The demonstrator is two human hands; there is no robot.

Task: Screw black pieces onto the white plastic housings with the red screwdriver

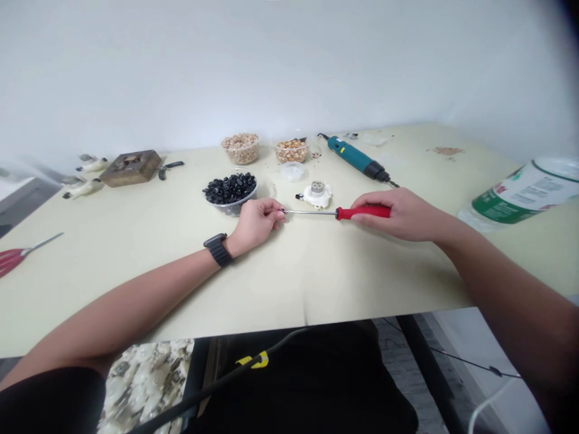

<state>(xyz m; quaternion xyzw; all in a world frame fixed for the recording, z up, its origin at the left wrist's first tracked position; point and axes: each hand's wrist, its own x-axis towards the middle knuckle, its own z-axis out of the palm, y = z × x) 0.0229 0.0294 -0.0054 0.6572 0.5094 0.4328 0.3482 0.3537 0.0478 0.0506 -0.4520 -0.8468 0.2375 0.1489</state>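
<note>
My right hand (407,214) is wrapped around the red handle of a screwdriver (316,212), whose metal shaft points left. At the shaft's tip, my left hand (256,225) pinches a small black piece (283,211) between thumb and fingers; its exact kind is too small to tell. A clear bowl of black plastic parts (230,190) stands just behind my left hand. Beyond the shaft lies a white plastic assembly (317,194) with a round grey top and a black piece on its left end.
Two tubs of small parts, one beige (240,147) and one copper-coloured (292,150), stand at the back near a clear lid (292,171). A teal power screwdriver (357,158) lies behind my right hand. A large bottle (527,193) is at right, a wooden block (131,167) at left.
</note>
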